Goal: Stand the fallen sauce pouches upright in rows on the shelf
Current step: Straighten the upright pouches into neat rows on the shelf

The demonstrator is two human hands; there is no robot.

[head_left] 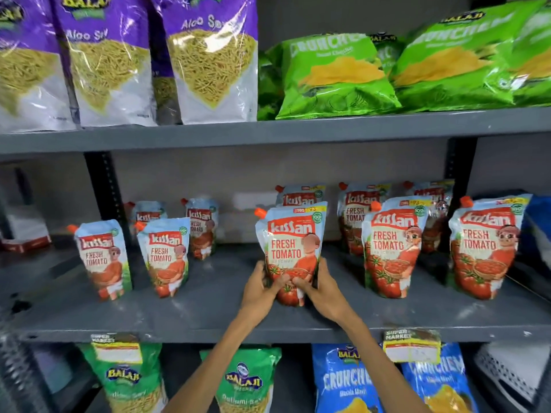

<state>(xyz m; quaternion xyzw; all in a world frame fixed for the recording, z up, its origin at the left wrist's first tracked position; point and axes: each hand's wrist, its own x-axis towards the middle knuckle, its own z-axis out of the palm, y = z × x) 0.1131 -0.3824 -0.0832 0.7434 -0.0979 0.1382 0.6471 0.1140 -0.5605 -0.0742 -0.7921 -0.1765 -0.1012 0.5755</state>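
Both hands, left hand [262, 281] and right hand [319, 286], clasped an upright sauce pouch [293, 242] reading "Kissan Fresh Tomato" on the shelf [208, 311].

I am seeing every ketchup pouch standing upright on the grey shelf [208, 311]. The centre pouch [293, 234], orange spout top-left, is sitting at the shelf's front. Smaller pouches [103, 259] are standing left of it, larger pouches [390, 245] right.
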